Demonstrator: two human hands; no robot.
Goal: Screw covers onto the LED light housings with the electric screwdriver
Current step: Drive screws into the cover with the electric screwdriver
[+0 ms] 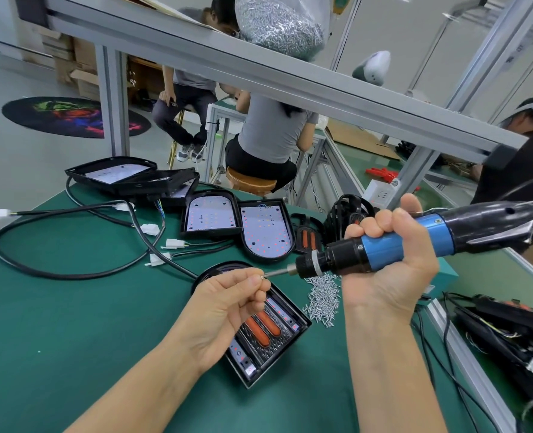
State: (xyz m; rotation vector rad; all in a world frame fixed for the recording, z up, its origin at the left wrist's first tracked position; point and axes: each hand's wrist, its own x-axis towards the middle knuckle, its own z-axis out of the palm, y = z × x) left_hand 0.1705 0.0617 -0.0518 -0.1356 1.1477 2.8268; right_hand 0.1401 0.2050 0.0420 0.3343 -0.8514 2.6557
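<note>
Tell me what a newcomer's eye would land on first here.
First the blue-and-black electric screwdriver gripped in the right hand at centre, its bit meeting a screw pinched by the left hand. Below lies a covered LED housing on the green table, loose screws beside it.

Covered housing (268,332) flat on green mat

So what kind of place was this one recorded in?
Most likely a small electronics assembly workshop: LED light housings lie in a batch on a green bench beside a pile of loose screws, and other workers sit at similar benches.
</note>
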